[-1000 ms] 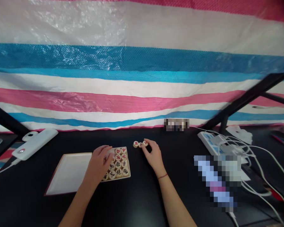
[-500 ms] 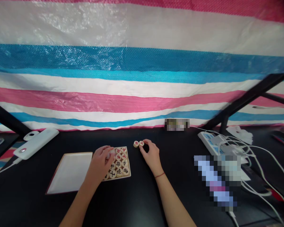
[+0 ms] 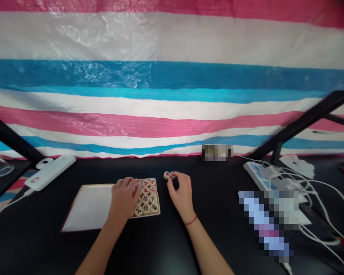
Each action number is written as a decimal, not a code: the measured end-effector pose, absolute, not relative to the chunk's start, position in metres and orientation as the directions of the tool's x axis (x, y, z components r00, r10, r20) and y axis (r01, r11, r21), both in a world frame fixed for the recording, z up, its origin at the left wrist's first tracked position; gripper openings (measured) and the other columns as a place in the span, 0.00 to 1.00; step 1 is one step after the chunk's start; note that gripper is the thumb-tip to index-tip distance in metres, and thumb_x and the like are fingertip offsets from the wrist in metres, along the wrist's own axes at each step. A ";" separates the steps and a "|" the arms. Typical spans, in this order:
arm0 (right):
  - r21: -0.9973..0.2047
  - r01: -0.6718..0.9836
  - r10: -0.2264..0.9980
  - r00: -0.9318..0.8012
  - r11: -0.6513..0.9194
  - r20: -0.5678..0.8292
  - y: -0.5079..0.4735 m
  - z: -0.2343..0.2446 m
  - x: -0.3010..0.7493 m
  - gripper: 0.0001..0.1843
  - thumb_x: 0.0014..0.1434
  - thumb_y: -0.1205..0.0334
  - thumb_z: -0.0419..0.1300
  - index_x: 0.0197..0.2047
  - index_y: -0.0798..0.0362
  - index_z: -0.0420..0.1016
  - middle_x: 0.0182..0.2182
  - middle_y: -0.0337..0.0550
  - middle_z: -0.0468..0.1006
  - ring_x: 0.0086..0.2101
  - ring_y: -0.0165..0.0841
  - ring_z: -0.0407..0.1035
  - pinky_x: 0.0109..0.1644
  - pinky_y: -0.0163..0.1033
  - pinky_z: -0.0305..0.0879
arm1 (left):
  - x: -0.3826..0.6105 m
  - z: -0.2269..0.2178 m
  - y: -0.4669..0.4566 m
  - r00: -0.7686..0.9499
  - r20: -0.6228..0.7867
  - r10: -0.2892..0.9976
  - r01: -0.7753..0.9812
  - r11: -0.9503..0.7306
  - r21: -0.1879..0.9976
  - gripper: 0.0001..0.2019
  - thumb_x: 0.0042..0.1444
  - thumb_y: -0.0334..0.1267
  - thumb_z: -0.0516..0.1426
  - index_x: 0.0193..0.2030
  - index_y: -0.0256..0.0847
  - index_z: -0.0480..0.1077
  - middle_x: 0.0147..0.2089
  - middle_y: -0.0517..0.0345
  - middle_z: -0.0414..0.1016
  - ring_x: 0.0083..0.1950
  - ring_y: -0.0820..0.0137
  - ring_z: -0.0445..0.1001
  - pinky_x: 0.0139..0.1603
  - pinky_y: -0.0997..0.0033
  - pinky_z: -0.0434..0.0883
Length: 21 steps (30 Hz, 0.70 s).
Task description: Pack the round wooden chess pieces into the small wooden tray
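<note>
My left hand (image 3: 124,198) rests over the left side of a wooden tray (image 3: 158,202) packed with round wooden Chinese chess pieces (image 3: 149,198). Its fingers touch the pieces, and whether it grips one is hidden. A white tray with a brown rim (image 3: 87,208) lies just left of that hand. My right hand (image 3: 181,191) is on the black tabletop above the wooden tray, fingers closed around a loose chess piece (image 3: 172,175). A second loose piece (image 3: 166,175) lies touching it on the left.
A white power bank (image 3: 50,172) with a cable lies at the left, beside a clear glass (image 3: 0,167). A power strip (image 3: 257,175) with tangled white cables sits at the right, near a pixelated object (image 3: 266,225). A striped tarpaulin hangs behind the black table.
Only two loose pieces show now instead of three. My right hand has moved left and closed over them. My left hand has shifted slightly right across the wooden tray.
</note>
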State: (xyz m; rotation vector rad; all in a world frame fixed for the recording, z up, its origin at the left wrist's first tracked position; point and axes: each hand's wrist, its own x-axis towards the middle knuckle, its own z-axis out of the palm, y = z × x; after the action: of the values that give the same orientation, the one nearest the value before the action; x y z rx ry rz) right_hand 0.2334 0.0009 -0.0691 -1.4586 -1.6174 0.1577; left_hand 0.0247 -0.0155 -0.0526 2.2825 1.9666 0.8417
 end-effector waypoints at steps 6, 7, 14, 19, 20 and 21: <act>-0.733 0.632 0.937 0.034 0.250 0.349 -0.018 -0.071 0.194 0.14 0.61 0.57 0.54 0.47 0.53 0.71 0.38 0.47 0.79 0.35 0.37 0.73 0.41 0.41 0.70 | 0.046 -0.040 -0.017 0.009 0.285 0.958 0.972 -0.075 0.221 0.15 0.63 0.42 0.50 0.38 0.43 0.78 0.36 0.49 0.78 0.42 0.54 0.70 0.44 0.53 0.62; -0.738 0.624 0.938 0.024 0.256 0.345 -0.019 -0.072 0.192 0.14 0.62 0.58 0.54 0.48 0.53 0.71 0.38 0.46 0.79 0.35 0.37 0.73 0.41 0.41 0.70 | 0.047 -0.040 -0.016 0.001 0.282 0.959 0.975 -0.064 0.212 0.16 0.63 0.43 0.50 0.37 0.42 0.79 0.35 0.49 0.78 0.42 0.54 0.70 0.44 0.53 0.62; -0.743 0.575 0.920 -0.044 0.343 0.390 -0.017 -0.071 0.191 0.15 0.64 0.59 0.51 0.50 0.53 0.74 0.45 0.49 0.78 0.44 0.38 0.72 0.49 0.44 0.70 | 0.053 -0.042 -0.016 0.035 0.240 0.970 0.984 -0.076 0.163 0.18 0.64 0.42 0.48 0.37 0.40 0.78 0.38 0.45 0.78 0.42 0.53 0.69 0.44 0.52 0.60; -0.751 0.561 0.917 -0.038 0.349 0.398 -0.018 -0.069 0.189 0.12 0.64 0.61 0.53 0.45 0.52 0.76 0.42 0.48 0.77 0.43 0.38 0.72 0.50 0.43 0.70 | 0.059 -0.040 -0.018 0.024 0.228 0.973 0.967 -0.080 0.241 0.17 0.63 0.41 0.47 0.38 0.37 0.76 0.38 0.43 0.78 0.43 0.52 0.70 0.44 0.51 0.60; -0.753 0.558 0.918 -0.037 0.347 0.396 -0.018 -0.070 0.189 0.12 0.63 0.61 0.53 0.45 0.52 0.76 0.42 0.48 0.77 0.43 0.37 0.72 0.50 0.43 0.70 | 0.060 -0.040 -0.018 0.018 0.223 0.975 0.964 -0.076 0.255 0.17 0.63 0.41 0.48 0.38 0.37 0.76 0.38 0.44 0.78 0.44 0.52 0.70 0.45 0.51 0.60; -0.756 0.555 0.918 -0.038 0.348 0.394 -0.018 -0.070 0.190 0.12 0.63 0.61 0.53 0.45 0.52 0.76 0.42 0.48 0.77 0.43 0.37 0.72 0.50 0.43 0.69 | 0.060 -0.040 -0.018 0.011 0.216 0.976 0.960 -0.071 0.270 0.16 0.63 0.41 0.48 0.38 0.38 0.76 0.38 0.44 0.78 0.44 0.52 0.71 0.45 0.51 0.60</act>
State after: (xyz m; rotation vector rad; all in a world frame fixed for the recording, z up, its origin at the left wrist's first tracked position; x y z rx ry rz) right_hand 0.1896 -0.0179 -0.0698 -1.3223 -1.7133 0.5079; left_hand 0.0602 -0.0180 -0.0402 2.2006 2.1098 0.5385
